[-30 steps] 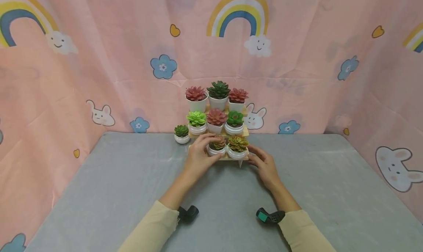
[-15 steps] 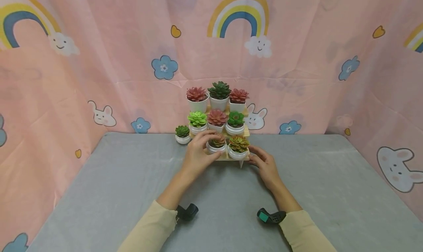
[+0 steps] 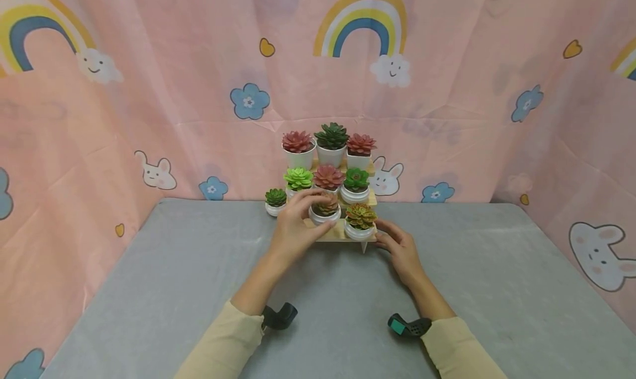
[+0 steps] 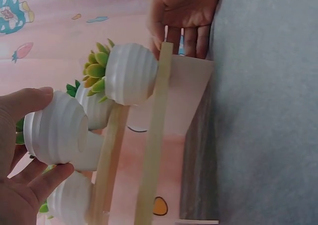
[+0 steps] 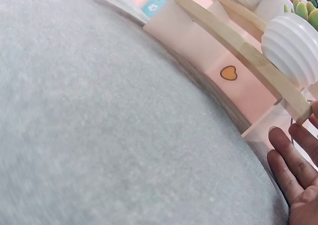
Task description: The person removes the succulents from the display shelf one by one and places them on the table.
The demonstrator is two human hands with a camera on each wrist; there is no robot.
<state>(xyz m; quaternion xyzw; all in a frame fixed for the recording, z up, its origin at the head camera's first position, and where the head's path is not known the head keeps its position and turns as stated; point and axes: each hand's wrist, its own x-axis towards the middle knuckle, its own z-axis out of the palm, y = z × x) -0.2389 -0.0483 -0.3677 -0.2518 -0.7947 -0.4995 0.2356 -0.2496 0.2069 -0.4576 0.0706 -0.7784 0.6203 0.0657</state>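
My left hand (image 3: 293, 230) pinches a potted succulent (image 3: 325, 208) with brownish-orange leaves by its white ribbed pot, thumb on one side and fingers on the other. In the left wrist view this pot (image 4: 57, 128) is tilted and apart from the bottom shelf (image 4: 156, 130). At the right end of the wooden tiered plant stand (image 3: 340, 234), my right hand (image 3: 401, 253) holds the bottom shelf's end, its fingers above and below the board. Close beside those fingers, a yellow-green succulent (image 3: 360, 219) sits on that shelf in a white pot.
Three succulents, including a dark green one (image 3: 332, 139), fill the top tier. The middle tier carries a bright green one (image 3: 298, 177), a red one (image 3: 328, 177) and a green one (image 3: 356, 180). A small potted succulent (image 3: 275, 201) stands on the grey table (image 3: 199, 291) left of the stand.
My left hand has lifted the brownish succulent off the bottom shelf, moving it slightly up and left and baring the board there. The right hand has stayed at the stand's end.
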